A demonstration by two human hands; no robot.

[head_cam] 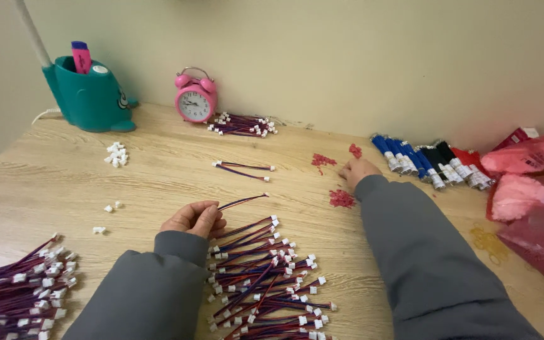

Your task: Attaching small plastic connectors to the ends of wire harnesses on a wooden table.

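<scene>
My left hand (194, 219) rests on the wooden table (64, 176), fingers pinched on a thin red-and-blue wire (243, 201) that points right. Just below it lies a spread heap of similar wires with white plugs (266, 277). My right hand (357, 170) reaches far across the table, fingertips down among small heaps of red bits (341, 198), with more red bits (322, 160) to its left. Whether it holds any of them is hidden.
A bundle of wires (17, 293) lies at the front left. Loose white plugs (116, 153), two separate wires (243, 169), a pink alarm clock (195, 96), a teal holder (89, 94), blue, black and red bundled rolls (429, 160) and pink bags (530, 189) stand around.
</scene>
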